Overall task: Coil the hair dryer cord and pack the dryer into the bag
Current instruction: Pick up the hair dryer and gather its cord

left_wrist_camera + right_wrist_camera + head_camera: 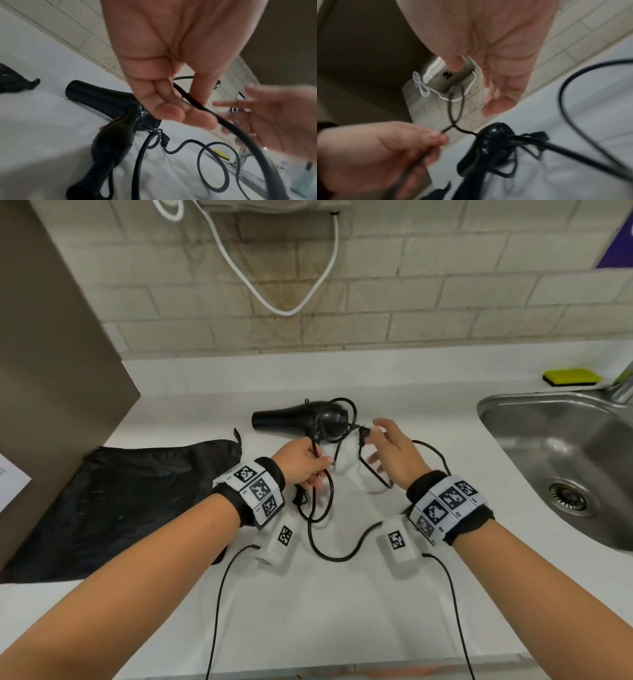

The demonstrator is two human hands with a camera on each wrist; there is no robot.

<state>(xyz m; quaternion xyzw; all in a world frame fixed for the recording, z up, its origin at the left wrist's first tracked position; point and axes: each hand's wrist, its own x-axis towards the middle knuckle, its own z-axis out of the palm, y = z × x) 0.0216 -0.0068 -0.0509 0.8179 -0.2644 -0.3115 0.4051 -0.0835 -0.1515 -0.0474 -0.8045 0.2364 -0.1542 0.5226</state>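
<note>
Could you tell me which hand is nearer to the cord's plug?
Right. The right hand is open right beside the plug; the left hand is further left, gripping the cord.

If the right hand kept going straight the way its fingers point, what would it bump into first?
Probably the plug at the end of the cord. The right hand is open, fingers reaching toward it and nearly touching. The hair dryer lies just beyond. Depth is hard to judge, so that's a best guess.

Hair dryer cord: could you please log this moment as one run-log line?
left hand: grips cord | right hand: open by plug | dryer: on counter | bag: unpacked
</note>
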